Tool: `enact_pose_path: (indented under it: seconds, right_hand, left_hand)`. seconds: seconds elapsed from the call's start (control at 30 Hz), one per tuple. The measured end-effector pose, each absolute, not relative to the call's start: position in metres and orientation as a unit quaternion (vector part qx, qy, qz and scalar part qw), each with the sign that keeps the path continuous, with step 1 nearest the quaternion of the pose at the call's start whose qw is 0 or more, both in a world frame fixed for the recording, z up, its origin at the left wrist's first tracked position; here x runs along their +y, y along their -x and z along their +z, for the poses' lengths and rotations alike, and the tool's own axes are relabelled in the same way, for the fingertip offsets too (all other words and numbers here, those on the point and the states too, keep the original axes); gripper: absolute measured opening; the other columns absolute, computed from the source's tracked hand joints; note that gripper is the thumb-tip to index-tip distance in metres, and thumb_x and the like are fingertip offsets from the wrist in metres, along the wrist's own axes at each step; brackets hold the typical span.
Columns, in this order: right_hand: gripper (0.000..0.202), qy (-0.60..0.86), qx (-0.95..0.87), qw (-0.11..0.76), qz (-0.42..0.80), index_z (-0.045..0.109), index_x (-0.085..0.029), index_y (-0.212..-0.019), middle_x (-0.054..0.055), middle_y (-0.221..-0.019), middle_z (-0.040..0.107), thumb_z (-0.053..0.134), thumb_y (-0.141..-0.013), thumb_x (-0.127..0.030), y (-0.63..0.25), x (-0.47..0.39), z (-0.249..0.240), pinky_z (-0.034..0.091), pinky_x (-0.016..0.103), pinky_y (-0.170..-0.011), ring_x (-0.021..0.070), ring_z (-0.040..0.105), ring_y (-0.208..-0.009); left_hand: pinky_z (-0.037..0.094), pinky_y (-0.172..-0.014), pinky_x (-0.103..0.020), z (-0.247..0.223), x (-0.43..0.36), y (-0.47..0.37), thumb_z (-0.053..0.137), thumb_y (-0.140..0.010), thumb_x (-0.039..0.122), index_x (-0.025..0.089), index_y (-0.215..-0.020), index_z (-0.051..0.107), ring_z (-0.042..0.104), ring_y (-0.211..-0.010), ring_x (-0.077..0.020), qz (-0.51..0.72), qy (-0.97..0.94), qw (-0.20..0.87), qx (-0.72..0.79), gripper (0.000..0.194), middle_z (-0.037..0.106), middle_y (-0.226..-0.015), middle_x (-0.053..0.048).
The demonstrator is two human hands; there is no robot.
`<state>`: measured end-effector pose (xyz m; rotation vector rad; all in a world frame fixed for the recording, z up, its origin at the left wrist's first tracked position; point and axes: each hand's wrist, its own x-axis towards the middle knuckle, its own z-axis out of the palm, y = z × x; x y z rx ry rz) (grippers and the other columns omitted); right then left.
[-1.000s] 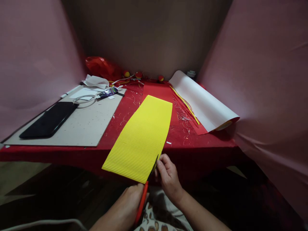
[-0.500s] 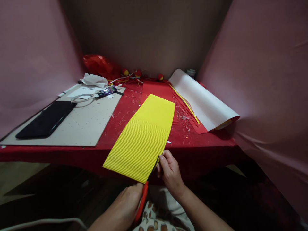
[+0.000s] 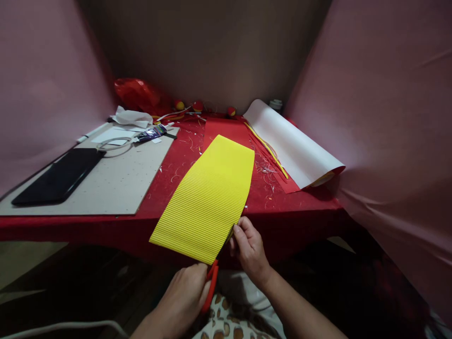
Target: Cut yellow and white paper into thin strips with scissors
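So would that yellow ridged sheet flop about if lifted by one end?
The yellow sheet would probably flex easily along its length, since its long edges bow. Its ridges should keep it stiffer crosswise, as the straight near edge hints. Looking thin, it's likely light.

Red scissor handles wider apart than before

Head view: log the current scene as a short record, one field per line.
left hand: on red-handled scissors
right hand: at the yellow corrugated sheet's right edge
scissor blades: mostly hidden
sheet position: reaches past the near edge of the red-covered table
table left: black flat device on pale board
table right: white roll
table back: red plastic bag
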<state>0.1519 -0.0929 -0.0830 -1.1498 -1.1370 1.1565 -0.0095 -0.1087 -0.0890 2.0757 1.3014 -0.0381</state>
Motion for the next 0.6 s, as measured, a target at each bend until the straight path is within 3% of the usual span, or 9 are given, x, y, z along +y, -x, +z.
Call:
enact_pose_path:
  seconds: [0.23, 0.4, 0.6]
  right_hand:
    - [0.023, 0.465, -0.474, 0.544, 0.513, 0.041, -0.02, -0.074, -0.008, -0.05, 0.04, 0.04, -0.088, -0.038, -0.155, -0.094, -0.081, 0.029, 0.018, -0.041, 0.006, 0.037, -0.041]
    - [0.023, 0.477, -0.471, 0.541, 0.508, 0.041, -0.02, -0.074, -0.008, -0.049, 0.041, 0.04, -0.089, -0.037, -0.158, -0.095, -0.08, 0.029, 0.017, -0.04, 0.0052, 0.036, -0.04]
    - [0.022, 0.483, -0.45, 0.548, 0.514, 0.041, -0.02, -0.074, -0.008, -0.05, 0.042, 0.04, -0.089, -0.036, -0.154, -0.093, -0.082, 0.03, 0.015, -0.038, 0.0041, 0.039, -0.038]
  left_hand:
    - [0.037, -0.062, -0.023, -0.073, -0.115, 0.008, 0.037, -0.078, 0.02, 0.018, -0.074, 0.052, 0.058, -0.071, -0.0156, 0.037, -0.78, 0.39, 0.488, 0.015, 0.063, -0.077, -0.006]
    - [0.033, -0.055, -0.023, -0.09, -0.116, 0.01, 0.04, -0.078, 0.025, 0.019, -0.06, 0.041, 0.053, -0.059, -0.0141, 0.075, -0.766, 0.375, 0.517, 0.019, 0.058, -0.065, -0.005]
    - [0.037, -0.057, -0.023, -0.105, -0.119, 0.011, 0.039, -0.079, 0.027, 0.019, -0.074, 0.044, 0.056, -0.063, -0.0155, 0.114, -0.756, 0.371, 0.527, 0.011, 0.06, -0.071, -0.007]
